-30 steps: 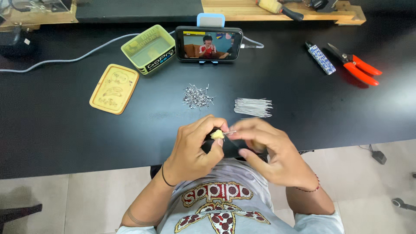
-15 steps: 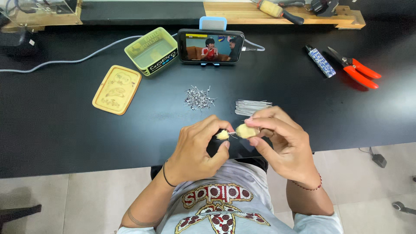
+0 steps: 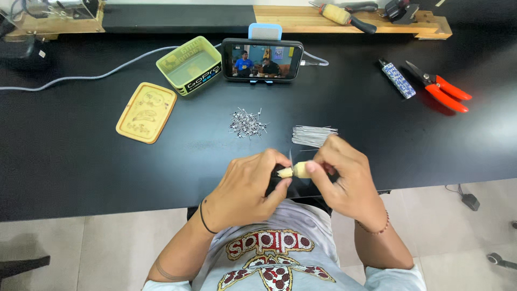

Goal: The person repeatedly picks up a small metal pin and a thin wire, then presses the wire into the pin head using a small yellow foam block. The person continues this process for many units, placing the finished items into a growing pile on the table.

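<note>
**Hands drift right along the table edge, pale piece pinched between them**

We see both hands working close together at the near edge of the black table [image 3: 81, 161]. The left hand [image 3: 245, 186] is curled, thumb and forefinger closed on one end of a small pale yellow piece [image 3: 297, 170]; the right hand [image 3: 344, 180] is closed on its other end, fingers folded tight around it. A thin metal pin [image 3: 291, 157] stands up just above the piece, between the two hands, though we cannot tell which hand steadies it. Something dark sits under the piece, mostly hidden by the fingers

Compared with a second ago, our hands have shifted to the right and a little up the table, so the right hand now lies just below the bundle of long pins [image 3: 314, 135], nearly touching it. The pale piece has gone from barely showing to clearly exposed between the fingertips. The grip looks unchanged, so we judge this a repositioning of the same hold rather than a release

The heap of small metal parts [image 3: 246, 123] lies apart, ahead of the left hand. Further back stand the phone [image 3: 263, 59], the green box [image 3: 189, 64], its yellow lid [image 3: 146, 112], and the red cutters [image 3: 441, 92] to the right
</note>
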